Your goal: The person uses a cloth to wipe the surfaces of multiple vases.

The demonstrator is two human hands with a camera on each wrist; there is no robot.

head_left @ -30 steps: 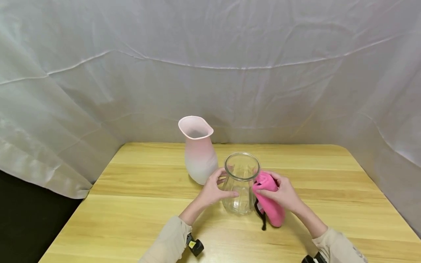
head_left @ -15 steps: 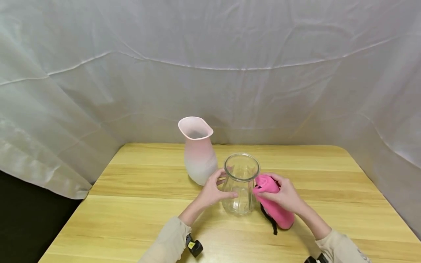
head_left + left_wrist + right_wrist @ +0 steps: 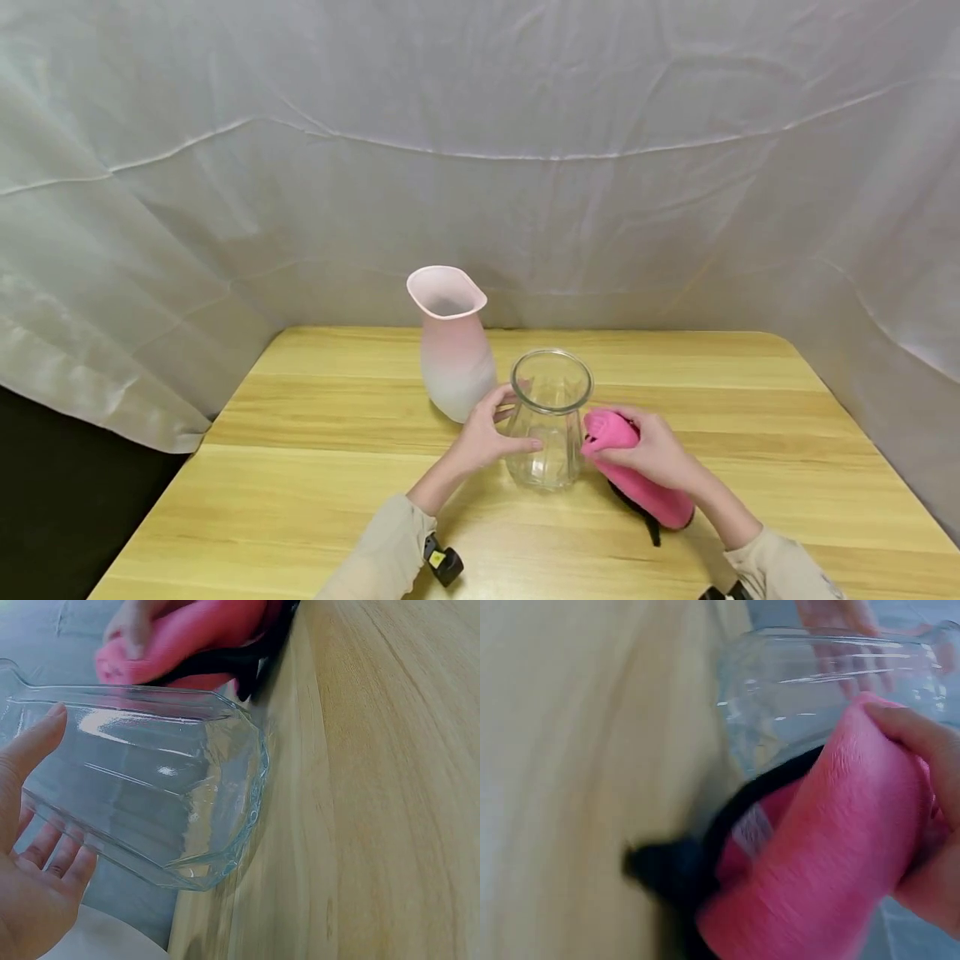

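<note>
A clear glass vase [image 3: 549, 419] stands upright on the wooden table [image 3: 300, 492], near its middle. My left hand [image 3: 486, 435] curls round the vase's left side, thumb on the front; the same vase [image 3: 150, 802] fills the left wrist view. My right hand [image 3: 654, 454] grips a bunched pink cloth [image 3: 637, 479] with black trim, held against the vase's lower right side. In the right wrist view the pink cloth [image 3: 832, 855] lies against the glass vase [image 3: 810, 682], with my thumb on top of it.
A frosted pink-and-white vase [image 3: 453, 343] stands just behind and left of the glass one. White fabric [image 3: 480, 150] hangs round the back and sides of the table. Bare wood lies left and right of the hands.
My right hand has slid the pink cloth down the vase's right side, and its tail has swung out to the right. The left hand and the glass vase have stayed put.
</note>
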